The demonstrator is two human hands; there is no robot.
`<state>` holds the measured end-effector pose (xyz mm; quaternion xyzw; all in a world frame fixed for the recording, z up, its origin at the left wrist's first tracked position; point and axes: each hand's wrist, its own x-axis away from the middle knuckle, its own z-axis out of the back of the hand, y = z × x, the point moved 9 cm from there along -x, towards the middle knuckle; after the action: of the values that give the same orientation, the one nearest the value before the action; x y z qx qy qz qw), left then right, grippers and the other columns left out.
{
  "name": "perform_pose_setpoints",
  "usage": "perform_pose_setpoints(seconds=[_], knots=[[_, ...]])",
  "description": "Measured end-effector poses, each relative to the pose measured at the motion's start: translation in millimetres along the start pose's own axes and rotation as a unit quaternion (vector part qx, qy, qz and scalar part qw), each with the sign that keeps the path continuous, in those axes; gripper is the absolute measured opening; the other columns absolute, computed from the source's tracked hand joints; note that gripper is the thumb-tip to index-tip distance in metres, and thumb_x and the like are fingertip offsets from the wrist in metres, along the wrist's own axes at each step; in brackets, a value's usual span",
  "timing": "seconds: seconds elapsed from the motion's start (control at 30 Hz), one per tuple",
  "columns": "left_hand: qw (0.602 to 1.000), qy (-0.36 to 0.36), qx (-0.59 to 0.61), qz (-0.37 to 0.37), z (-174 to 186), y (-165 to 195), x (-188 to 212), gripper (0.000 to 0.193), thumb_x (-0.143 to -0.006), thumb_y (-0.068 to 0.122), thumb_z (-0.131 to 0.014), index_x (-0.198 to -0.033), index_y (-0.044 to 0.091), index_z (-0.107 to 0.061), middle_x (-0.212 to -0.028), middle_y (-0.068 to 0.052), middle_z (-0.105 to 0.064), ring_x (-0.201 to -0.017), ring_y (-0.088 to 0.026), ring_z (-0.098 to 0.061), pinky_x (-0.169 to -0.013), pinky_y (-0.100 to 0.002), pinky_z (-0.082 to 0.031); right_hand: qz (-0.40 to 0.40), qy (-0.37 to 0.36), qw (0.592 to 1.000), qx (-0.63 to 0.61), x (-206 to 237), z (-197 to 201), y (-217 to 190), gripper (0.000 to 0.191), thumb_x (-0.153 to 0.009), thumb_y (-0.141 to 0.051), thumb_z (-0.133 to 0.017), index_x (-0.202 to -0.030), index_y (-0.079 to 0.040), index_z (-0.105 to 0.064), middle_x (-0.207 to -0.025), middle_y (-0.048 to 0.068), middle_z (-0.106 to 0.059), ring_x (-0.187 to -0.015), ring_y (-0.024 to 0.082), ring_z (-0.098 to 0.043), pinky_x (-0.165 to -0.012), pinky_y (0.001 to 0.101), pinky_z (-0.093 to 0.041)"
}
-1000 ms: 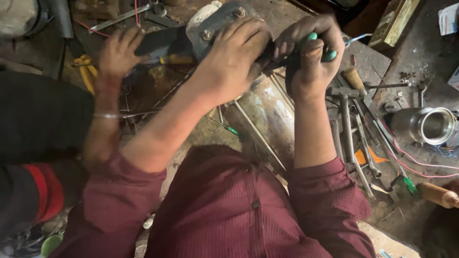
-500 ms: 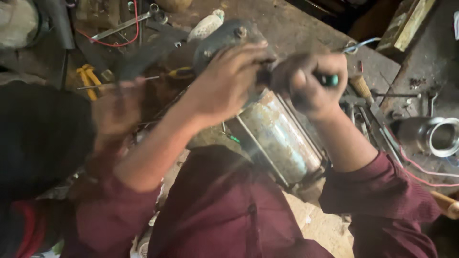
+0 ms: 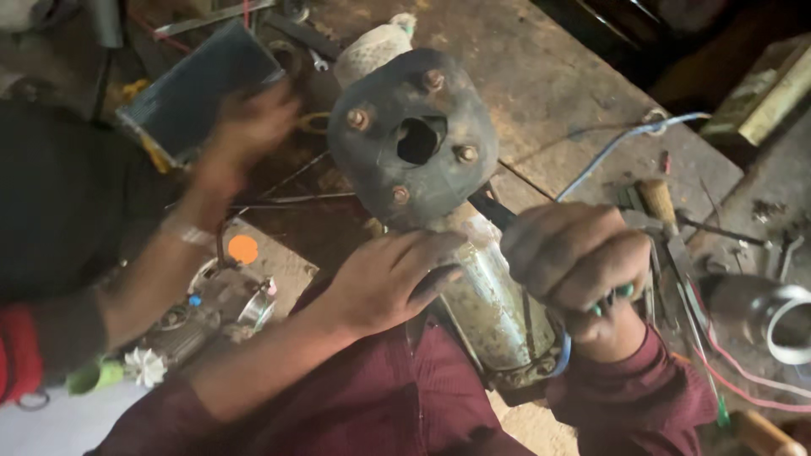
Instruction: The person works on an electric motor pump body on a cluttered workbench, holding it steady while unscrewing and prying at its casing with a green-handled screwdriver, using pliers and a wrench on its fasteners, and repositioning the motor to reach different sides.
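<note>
A cylindrical metal motor body (image 3: 494, 312) lies tilted toward me, its dark round end plate (image 3: 414, 139) with several rusty bolts and a centre hole facing up. My left hand (image 3: 384, 279) rests on the motor's side just below the plate, fingers spread against it. My right hand (image 3: 579, 253) is closed around a tool with a green handle (image 3: 621, 293), whose dark shaft (image 3: 490, 211) points at the plate's lower edge. A co-worker's hand (image 3: 245, 135), blurred, is at a dark flat panel (image 3: 194, 89) on the left.
Several hand tools, a wooden-handled one (image 3: 657, 201) among them, lie at the right beside a shiny metal cylinder (image 3: 773, 317). A blue wire (image 3: 617, 143) crosses the worn wooden bench (image 3: 549, 76). An orange disc (image 3: 243, 248) and small metal parts sit lower left.
The motor has been tipped up so its end plate faces me. My left hand slid from the plate down to the motor's side. The co-worker's hand moved up to the dark panel.
</note>
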<state>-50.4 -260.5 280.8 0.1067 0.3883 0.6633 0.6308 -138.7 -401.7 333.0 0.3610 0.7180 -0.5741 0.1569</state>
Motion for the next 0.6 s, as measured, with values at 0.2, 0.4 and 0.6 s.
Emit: perform_pose_setpoints(seconds=[0.2, 0.4, 0.6], knots=[[0.997, -0.034, 0.046, 0.054, -37.9, -4.5, -8.0, 0.039, -0.1, 0.024, -0.073, -0.132, 0.007, -0.059, -0.113, -0.009, -0.07, -0.102, -0.028, -0.07, -0.084, -0.038, -0.057, 0.042, -0.094, 0.995, -0.011, 4.6, -1.1, 1.7, 0.035, -0.096, -0.025, -0.071, -0.065, -0.011, -0.06, -0.062, 0.001, -0.064, -0.054, 0.02, -0.064, -0.056, 0.0373, -0.054], [0.997, -0.038, 0.043, 0.052, -50.4, -3.3, -4.2, 0.037, -0.097, 0.023, -0.075, -0.128, 0.008, -0.06, -0.118, -0.009, -0.069, -0.11, -0.029, -0.068, -0.095, -0.041, -0.055, 0.015, 0.014, 0.999, -0.028, 22.3, 18.0, -3.1, 0.035, -0.098, -0.037, -0.068, -0.074, -0.013, -0.059, -0.063, -0.001, -0.064, -0.058, 0.018, -0.067, -0.059, 0.037, -0.057], [0.997, -0.002, 0.063, 0.04, -41.6, -1.9, -0.4, 0.033, -0.097, 0.018, -0.077, -0.123, 0.006, -0.061, -0.116, -0.009, -0.067, -0.11, -0.029, -0.066, -0.094, -0.04, -0.056, 0.15, 0.043, 0.981, -0.115, 55.7, 72.1, -23.2, 0.046, -0.104, -0.057, -0.049, -0.095, -0.013, -0.06, -0.092, 0.005, -0.071, -0.076, 0.018, -0.069, -0.07, 0.0372, -0.058]])
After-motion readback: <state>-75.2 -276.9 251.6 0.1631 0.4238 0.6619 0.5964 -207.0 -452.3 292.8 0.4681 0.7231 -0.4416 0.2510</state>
